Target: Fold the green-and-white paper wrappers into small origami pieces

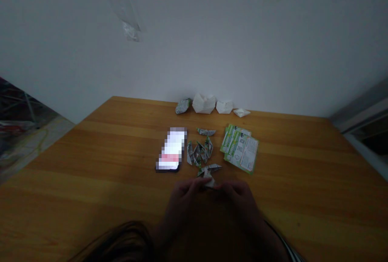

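My left hand [184, 199] and my right hand [236, 199] meet at the near middle of the wooden table [91, 165]. Both pinch a small folded piece of printed paper [209, 180] between their fingertips. Just beyond it lie several folded printed-paper pieces [200, 151] in a loose cluster. A stack of green-and-white printed sheets [241, 148] lies to the right of them. A phone [172, 149] with a lit screen lies to their left.
Along the wall at the table's far edge stand white folded paper shapes [203, 103] and one crumpled printed piece [182, 106]. A clear plastic strip [121, 7] hangs on the wall above. Dark hair [121, 241] shows at the bottom edge.
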`<state>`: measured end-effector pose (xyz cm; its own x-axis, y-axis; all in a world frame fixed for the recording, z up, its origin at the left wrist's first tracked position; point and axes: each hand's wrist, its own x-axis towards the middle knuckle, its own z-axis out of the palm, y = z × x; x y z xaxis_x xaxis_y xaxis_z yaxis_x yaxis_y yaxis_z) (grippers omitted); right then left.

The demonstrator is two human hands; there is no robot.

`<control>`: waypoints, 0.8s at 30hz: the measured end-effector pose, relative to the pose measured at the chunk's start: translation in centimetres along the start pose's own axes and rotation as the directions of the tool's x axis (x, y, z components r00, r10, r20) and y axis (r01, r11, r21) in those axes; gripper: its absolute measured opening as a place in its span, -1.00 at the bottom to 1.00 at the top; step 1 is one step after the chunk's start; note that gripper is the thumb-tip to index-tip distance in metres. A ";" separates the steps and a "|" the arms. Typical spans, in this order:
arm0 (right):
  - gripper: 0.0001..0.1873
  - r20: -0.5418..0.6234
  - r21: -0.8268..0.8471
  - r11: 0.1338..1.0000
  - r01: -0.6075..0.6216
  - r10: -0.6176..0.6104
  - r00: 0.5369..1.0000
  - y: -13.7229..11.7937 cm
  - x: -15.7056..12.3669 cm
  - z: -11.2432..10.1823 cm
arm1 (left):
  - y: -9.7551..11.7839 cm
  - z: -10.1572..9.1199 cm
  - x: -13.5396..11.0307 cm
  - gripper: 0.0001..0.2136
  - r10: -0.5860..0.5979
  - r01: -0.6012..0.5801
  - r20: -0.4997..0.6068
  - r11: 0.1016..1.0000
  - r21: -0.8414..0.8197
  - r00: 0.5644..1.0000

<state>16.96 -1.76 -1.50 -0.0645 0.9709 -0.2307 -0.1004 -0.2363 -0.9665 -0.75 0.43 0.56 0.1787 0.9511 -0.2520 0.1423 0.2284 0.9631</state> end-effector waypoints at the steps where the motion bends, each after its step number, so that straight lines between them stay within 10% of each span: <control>1: -0.63 0.005 -0.051 0.999 0.011 -0.010 1.000 -0.1 -0.1 0.0 | 0.1 0.0 0.0 -0.75 -0.052 0.052 -0.007 0.999 -0.009 0.999; 8: -0.72 0.020 -0.249 0.949 0.194 -0.195 0.981 0.4 -0.2 -0.5 | -0.1 0.0 0.4 -0.69 -0.104 0.119 0.107 0.983 -0.143 0.989; 15: -0.75 0.033 -0.381 0.871 0.310 -0.322 0.946 1.4 -0.4 -0.3 | -0.7 -0.5 0.6 -0.73 0.091 -0.100 0.099 0.991 0.085 0.991; 24: -0.71 0.164 -0.698 0.389 0.601 -0.731 0.663 2.7 -0.4 -0.1 | -3.1 -1.1 -0.1 -0.58 0.561 -0.603 0.276 0.558 0.570 0.781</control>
<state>16.77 -2.76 -4.01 -0.1318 0.8098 0.5717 0.6157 0.5189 -0.5930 -2.26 -0.19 -2.26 0.4881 0.8131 0.3171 0.5268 -0.5642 0.6357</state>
